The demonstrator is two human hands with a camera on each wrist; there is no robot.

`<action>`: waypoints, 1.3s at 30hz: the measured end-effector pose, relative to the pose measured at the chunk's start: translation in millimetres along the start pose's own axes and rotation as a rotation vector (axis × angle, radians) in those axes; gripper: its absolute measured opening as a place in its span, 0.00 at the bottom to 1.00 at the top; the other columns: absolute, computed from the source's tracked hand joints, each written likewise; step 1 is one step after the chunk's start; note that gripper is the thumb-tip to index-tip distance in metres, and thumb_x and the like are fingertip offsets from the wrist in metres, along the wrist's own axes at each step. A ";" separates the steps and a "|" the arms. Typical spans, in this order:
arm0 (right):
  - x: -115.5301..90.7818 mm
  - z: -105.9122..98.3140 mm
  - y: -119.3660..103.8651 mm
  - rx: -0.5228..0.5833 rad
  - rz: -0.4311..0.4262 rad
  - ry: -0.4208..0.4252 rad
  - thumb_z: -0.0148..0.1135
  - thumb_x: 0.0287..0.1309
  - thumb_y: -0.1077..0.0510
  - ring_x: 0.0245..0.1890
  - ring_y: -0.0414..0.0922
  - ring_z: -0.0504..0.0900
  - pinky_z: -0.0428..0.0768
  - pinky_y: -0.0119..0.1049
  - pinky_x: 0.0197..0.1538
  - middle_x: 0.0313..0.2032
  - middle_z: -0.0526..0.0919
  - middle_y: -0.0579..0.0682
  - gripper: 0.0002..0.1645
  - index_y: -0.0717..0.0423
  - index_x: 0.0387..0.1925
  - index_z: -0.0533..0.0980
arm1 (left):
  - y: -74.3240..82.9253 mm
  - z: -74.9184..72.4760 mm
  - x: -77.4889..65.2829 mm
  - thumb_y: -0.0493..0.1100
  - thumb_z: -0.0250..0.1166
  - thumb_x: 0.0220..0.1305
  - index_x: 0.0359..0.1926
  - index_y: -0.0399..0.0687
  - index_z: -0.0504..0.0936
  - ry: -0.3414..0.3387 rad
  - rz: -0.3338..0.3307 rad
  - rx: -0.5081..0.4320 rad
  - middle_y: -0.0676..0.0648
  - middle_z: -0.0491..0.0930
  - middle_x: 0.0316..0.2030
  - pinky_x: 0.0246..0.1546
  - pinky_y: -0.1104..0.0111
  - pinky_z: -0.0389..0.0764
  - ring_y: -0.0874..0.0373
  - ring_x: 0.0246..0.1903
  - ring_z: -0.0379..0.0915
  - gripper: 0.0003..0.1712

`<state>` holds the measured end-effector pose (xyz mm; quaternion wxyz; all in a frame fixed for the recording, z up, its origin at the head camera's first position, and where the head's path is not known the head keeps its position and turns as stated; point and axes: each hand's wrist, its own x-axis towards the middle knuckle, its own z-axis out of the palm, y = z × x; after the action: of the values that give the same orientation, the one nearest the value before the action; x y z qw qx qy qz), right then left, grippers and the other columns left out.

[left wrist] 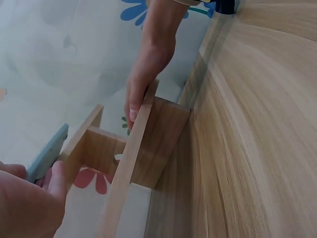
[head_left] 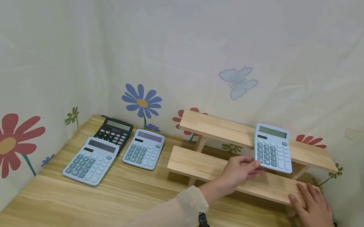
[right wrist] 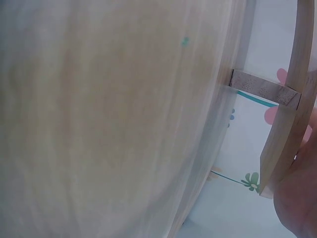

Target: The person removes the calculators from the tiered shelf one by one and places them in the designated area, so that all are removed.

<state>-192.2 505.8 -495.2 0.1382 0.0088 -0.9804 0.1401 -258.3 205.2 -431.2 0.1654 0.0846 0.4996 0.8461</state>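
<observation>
My left hand (head_left: 237,173) pinches the lower left corner of a light blue calculator (head_left: 273,149). That calculator is tilted with its keys facing me, in front of the upper board of a two-tier wooden shelf (head_left: 216,127). In the left wrist view the calculator (left wrist: 48,153) appears edge-on, close to the upper board; whether they touch I cannot tell. At the right end of the lower board (head_left: 191,163), my right hand (head_left: 314,210) rests with its fingers extended over the wood. The right wrist view shows only part of that hand (right wrist: 299,198) beside the board.
Left on the wooden table (head_left: 107,213) lie two more light blue calculators (head_left: 91,160) (head_left: 143,149) and a black one (head_left: 115,130), partly covered by the front blue one. A white flower-printed curtain (head_left: 179,41) encloses the back and sides.
</observation>
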 end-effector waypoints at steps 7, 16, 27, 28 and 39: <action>1.5 -0.7 -2.4 0.002 -0.007 0.006 0.51 0.79 0.37 0.78 0.74 0.48 0.51 0.85 0.63 0.76 0.57 0.75 0.42 0.61 0.78 0.63 | -3.9 0.5 9.4 0.38 0.65 0.77 0.53 0.35 0.80 -0.059 -0.022 -0.126 0.33 0.88 0.47 0.53 0.59 0.88 0.42 0.50 0.88 0.11; 2.2 -0.3 -2.3 0.001 -0.004 -0.006 0.50 0.79 0.36 0.78 0.75 0.46 0.50 0.86 0.64 0.76 0.56 0.75 0.42 0.62 0.78 0.63 | -2.0 3.8 18.8 0.44 0.64 0.78 0.58 0.41 0.79 -0.094 -0.041 -0.173 0.37 0.89 0.44 0.54 0.56 0.87 0.42 0.49 0.88 0.15; -0.1 -1.9 -1.7 -0.004 -0.003 0.004 0.50 0.79 0.37 0.79 0.74 0.46 0.50 0.85 0.64 0.76 0.57 0.75 0.42 0.62 0.78 0.62 | -1.9 3.7 21.4 0.32 0.61 0.77 0.65 0.41 0.73 -0.135 -0.055 -0.148 0.39 0.85 0.50 0.60 0.50 0.83 0.38 0.55 0.84 0.19; -0.1 -1.8 -1.5 -0.005 -0.002 0.005 0.50 0.79 0.37 0.79 0.74 0.46 0.50 0.85 0.64 0.76 0.58 0.75 0.42 0.62 0.77 0.62 | -1.6 4.5 21.3 0.31 0.61 0.76 0.65 0.40 0.72 -0.129 -0.060 -0.151 0.39 0.85 0.50 0.60 0.50 0.84 0.39 0.55 0.84 0.20; -0.1 0.4 1.6 0.005 -0.004 -0.009 0.50 0.79 0.37 0.79 0.74 0.45 0.49 0.85 0.64 0.76 0.57 0.76 0.42 0.62 0.77 0.63 | 5.9 17.4 18.8 0.35 0.66 0.75 0.57 0.41 0.82 -0.133 -0.016 -0.112 0.43 0.88 0.48 0.53 0.59 0.88 0.44 0.54 0.86 0.13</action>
<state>-192.3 507.2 -495.9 0.1343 0.0114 -0.9806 0.1422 -271.6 223.6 -417.9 0.2094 0.1271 0.4402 0.8639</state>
